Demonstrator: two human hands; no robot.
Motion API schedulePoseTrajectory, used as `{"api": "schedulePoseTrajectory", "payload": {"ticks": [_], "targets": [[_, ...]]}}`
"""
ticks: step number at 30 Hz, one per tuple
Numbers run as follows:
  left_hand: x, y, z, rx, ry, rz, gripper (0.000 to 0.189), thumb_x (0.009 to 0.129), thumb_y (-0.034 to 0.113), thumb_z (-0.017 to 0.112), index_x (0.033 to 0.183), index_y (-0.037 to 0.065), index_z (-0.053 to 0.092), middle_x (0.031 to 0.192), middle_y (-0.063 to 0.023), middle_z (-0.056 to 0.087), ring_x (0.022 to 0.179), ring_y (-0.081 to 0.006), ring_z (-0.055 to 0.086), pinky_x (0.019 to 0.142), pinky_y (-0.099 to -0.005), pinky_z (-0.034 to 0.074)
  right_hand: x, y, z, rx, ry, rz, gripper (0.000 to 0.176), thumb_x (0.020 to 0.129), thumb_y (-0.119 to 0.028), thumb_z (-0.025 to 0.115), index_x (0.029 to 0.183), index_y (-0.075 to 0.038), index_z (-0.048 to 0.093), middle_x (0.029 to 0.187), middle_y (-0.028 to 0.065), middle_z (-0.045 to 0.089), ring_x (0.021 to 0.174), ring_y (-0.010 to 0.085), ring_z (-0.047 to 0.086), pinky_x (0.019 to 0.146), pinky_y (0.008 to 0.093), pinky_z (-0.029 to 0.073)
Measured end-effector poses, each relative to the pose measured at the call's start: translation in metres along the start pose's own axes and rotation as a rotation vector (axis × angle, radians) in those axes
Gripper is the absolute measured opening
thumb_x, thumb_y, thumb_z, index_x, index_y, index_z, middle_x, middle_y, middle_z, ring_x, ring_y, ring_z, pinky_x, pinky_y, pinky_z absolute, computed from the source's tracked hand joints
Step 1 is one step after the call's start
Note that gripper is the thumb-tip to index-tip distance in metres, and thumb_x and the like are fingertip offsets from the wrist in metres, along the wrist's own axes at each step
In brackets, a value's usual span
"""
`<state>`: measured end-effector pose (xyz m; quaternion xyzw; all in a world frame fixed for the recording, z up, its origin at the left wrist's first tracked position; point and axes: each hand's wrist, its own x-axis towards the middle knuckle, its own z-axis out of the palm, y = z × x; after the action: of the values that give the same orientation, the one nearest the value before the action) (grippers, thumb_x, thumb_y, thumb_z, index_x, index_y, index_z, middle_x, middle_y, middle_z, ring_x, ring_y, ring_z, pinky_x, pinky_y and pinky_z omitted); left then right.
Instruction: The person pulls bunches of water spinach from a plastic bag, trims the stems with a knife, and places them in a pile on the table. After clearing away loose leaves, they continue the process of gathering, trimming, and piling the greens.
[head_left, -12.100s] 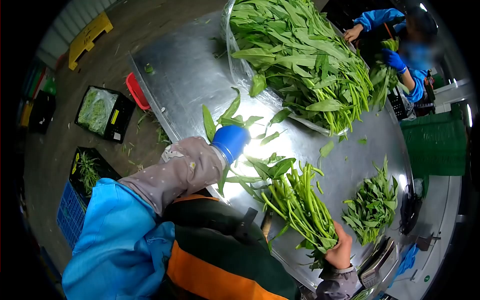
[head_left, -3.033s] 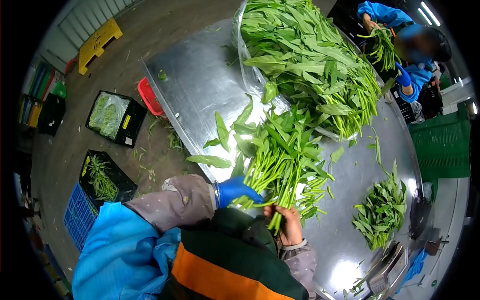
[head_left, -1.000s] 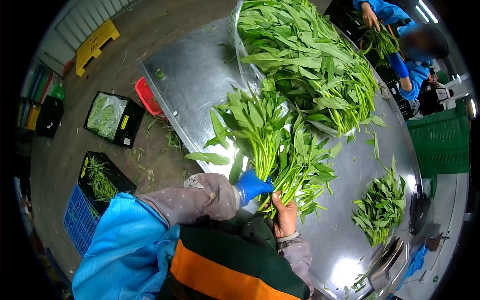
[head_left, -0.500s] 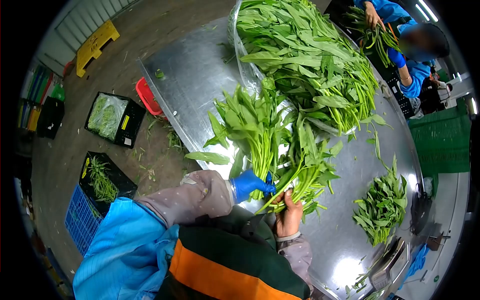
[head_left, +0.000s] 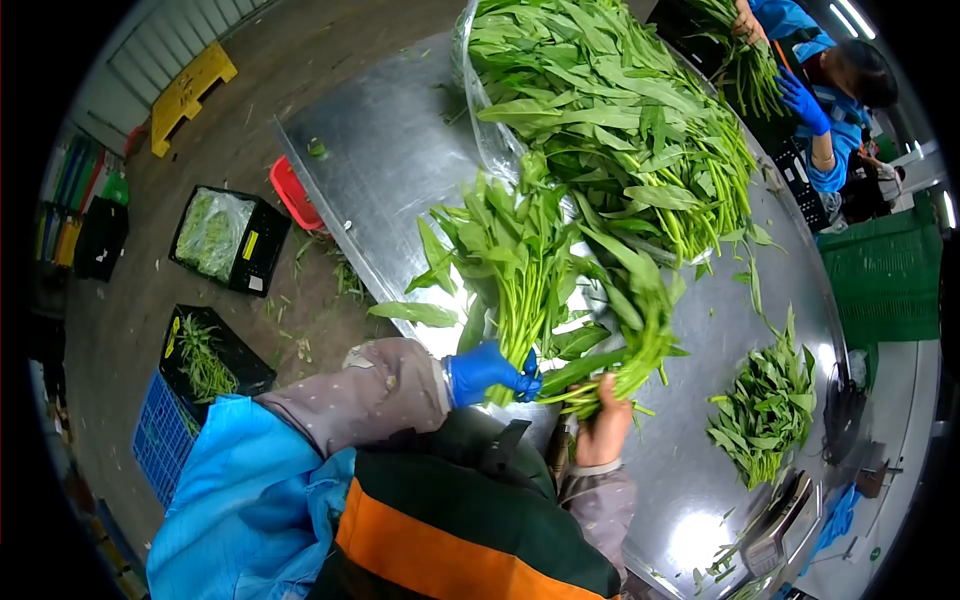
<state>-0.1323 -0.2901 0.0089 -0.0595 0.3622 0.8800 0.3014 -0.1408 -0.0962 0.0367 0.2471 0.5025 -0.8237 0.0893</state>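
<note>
My left hand, in a blue glove, is closed round the lower stems of a leafy green bunch that looks like water spinach. Its leaves fan out over the metal table. My right hand, ungloved, grips a smaller bundle of the same stems, whose cut ends point toward the left glove. Beyond both hands lies a large heap of the greens, partly inside a clear plastic bag. On the table to the right rests a separate bunch.
A metal device stands at the table's near right edge. Left on the floor are black crates of greens, a blue crate, a red basin and a yellow stand. Across the table, a co-worker handles greens.
My right hand has shifted slightly right with its bundle, which now bends upward. The left glove moved a little left with its bunch. The co-worker's gloved hand has opened and spread.
</note>
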Motion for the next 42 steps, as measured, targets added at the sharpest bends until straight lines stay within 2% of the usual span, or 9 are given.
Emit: {"api": "schedulePoseTrajectory", "payload": {"ticks": [2,4,6,9,10,13,14,33,42], "targets": [[-0.011,0.02,-0.003,0.3,0.202,-0.046,0.026,0.069,0.003,0.069,0.09,0.001,0.054,0.079,-0.0131,0.058,0.075,-0.0249,0.06,0.069,-0.0355,0.048,0.006,-0.018,-0.01,-0.011,-0.034,-0.083,0.013,0.087,-0.011,0.055,0.096,-0.002,0.053,0.082,0.0043,0.057,0.066,0.0128,0.054,0.061,0.0277,0.046],[-0.012,0.046,-0.032,1.188,0.415,0.057,0.037,0.064,0.004,0.073,0.094,-0.003,0.053,0.082,-0.0163,0.059,0.079,-0.0262,0.061,0.073,-0.0349,0.048,0.007,-0.029,-0.016,-0.169,-0.045,-0.167,0.015,0.086,-0.011,0.056,0.098,-0.002,0.054,0.083,0.0025,0.057,0.068,0.011,0.053,0.062,0.0254,0.044],[-0.023,0.089,-0.011,1.604,0.571,0.57,0.039,0.06,0.008,0.075,0.091,-0.003,0.054,0.081,-0.0154,0.061,0.08,-0.0246,0.061,0.074,-0.0332,0.047,0.002,-0.033,-0.015,-0.195,-0.045,-0.175,0.015,0.085,-0.009,0.057,0.099,-0.003,0.055,0.084,0.0006,0.057,0.071,0.0093,0.052,0.064,0.0242,0.043],[-0.004,0.078,-0.002,1.121,0.353,-0.032,0.041,0.063,0.018,0.077,0.094,0.0,0.057,0.084,-0.0118,0.061,0.072,-0.0163,0.059,0.067,-0.0286,0.047,-0.01,-0.024,-0.001,-0.119,-0.111,-0.081,0.013,0.085,-0.007,0.057,0.097,-0.004,0.056,0.085,0.0001,0.058,0.074,0.0091,0.052,0.068,0.0247,0.043],[0.009,0.044,-0.005,0.862,0.293,0.137,0.039,0.065,0.023,0.078,0.091,0.001,0.059,0.072,-0.006,0.061,0.065,-0.0148,0.057,0.063,-0.0282,0.047,-0.008,-0.013,-0.001,-0.081,-0.17,-0.044,0.012,0.085,-0.007,0.057,0.097,-0.004,0.056,0.087,0.0006,0.058,0.076,0.01,0.053,0.07,0.0247,0.042],[0.019,0.018,0.025,0.558,0.119,-0.22,0.053,0.061,0.025,0.081,0.102,0.0,0.057,0.086,-0.0058,0.061,0.071,-0.0138,0.057,0.065,-0.027,0.047,-0.006,0.018,0.012,-0.117,-0.124,-0.006,0.019,0.084,-0.01,0.059,0.102,-0.004,0.056,0.093,0.0012,0.059,0.08,0.0097,0.053,0.072,0.0243,0.042],[0.017,0.006,0.036,0.604,0.269,0.019,0.052,0.063,0.024,0.08,0.102,0.0,0.057,0.087,-0.0068,0.062,0.076,-0.0125,0.057,0.067,-0.0251,0.046,-0.009,0.021,0.016,-0.137,-0.106,0.038,0.023,0.084,-0.012,0.06,0.105,-0.003,0.056,0.094,0.0013,0.059,0.082,0.0096,0.052,0.073,0.0242,0.042],[0.013,-0.013,0.035,0.321,0.422,0.27,0.031,0.066,0.006,0.076,0.092,0.0,0.06,0.08,-0.0051,0.062,0.072,-0.0123,0.058,0.066,-0.0256,0.048,-0.011,0.026,0.028,0.071,-0.088,0.169,0.022,0.091,-0.021,0.05,0.106,-0.005,0.048,0.088,0.0033,0.056,0.081,0.0132,0.053,0.068,0.029,0.045],[-0.015,0.01,0.012,0.482,0.043,0.028,0.024,0.067,0.008,0.075,0.083,0.001,0.059,0.078,-0.0081,0.062,0.073,-0.0148,0.059,0.068,-0.0291,0.048,0.013,-0.011,0.005,0.012,0.057,-0.294,0.02,0.092,-0.024,0.048,0.082,-0.008,0.039,0.062,0.0006,0.04,0.053,0.0117,0.042,0.053,0.0301,0.044]]}}
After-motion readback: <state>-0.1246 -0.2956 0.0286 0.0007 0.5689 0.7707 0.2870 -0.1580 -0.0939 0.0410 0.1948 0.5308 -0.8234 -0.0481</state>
